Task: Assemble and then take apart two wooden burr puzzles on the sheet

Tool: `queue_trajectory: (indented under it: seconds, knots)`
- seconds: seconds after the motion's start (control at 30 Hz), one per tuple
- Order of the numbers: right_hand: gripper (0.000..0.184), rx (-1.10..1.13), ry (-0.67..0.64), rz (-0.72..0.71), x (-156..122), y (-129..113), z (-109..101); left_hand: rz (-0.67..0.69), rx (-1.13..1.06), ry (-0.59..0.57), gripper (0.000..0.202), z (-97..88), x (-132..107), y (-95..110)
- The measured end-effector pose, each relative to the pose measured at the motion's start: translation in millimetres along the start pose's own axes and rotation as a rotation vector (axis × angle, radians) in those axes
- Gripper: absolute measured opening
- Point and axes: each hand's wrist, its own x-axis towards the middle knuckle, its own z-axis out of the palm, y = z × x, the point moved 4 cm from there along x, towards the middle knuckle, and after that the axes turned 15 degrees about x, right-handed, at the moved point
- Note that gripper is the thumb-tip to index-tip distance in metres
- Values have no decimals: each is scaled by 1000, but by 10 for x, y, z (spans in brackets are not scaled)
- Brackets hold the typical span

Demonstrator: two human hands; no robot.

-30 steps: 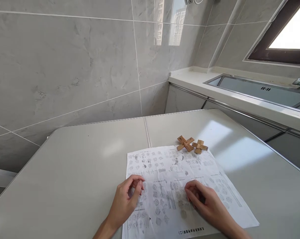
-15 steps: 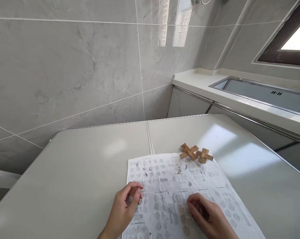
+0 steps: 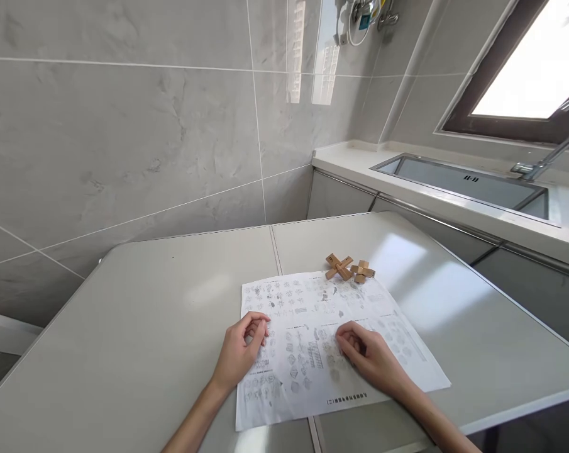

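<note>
A large white sheet of paper [image 3: 307, 393] printed with rows of small diagrams lies on the table. My left hand [image 3: 243, 351] rests at its left edge, fingers curled in and thumb near the index finger, nothing visible between them. On the right part of the sheet lies my right hand [image 3: 368, 353], also loosely closed, with nothing to be seen in it. Beyond the hands, at the sheet's far edge, sit two wooden interlocking puzzles. The left wooden puzzle [image 3: 339, 267] is a spread cross of sticks; the right wooden puzzle [image 3: 362, 272] is a more compact cross. Neither hand touches them.
The pale table [image 3: 138, 352] has a seam down its middle and stands by a grey tiled wall [image 3: 124, 138]. To the right is a counter [image 3: 341, 157] with a sink [image 3: 430, 179], a faucet [image 3: 534, 170] and a window above.
The view has shifted, so the sheet's near edge, both forearms and the faucet now show. Both hands keep about the same place and pose on the paper, and the puzzles have not moved.
</note>
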Motion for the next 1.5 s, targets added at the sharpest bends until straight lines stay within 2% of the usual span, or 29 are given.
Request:
queue_trajectory:
  seconds: [0.37,0.7,1.03,1.3,1.5]
  knots:
    - [25,52,12,-52,22,-100,-6,28,16,38,25,-16,18,37]
    - [25,45,15,-56,26,-97,-9,15,20,44,27,-14,29,31]
    - [33,26,15,-52,29,-105,-7,23,29,57,25,-11,16,70]
    - [28,27,15,-52,32,-116,-8,31,47,54,27,-15,18,85]
    - [32,33,19,-47,50,-105,-5,27,49,62,28,-36,12,126]
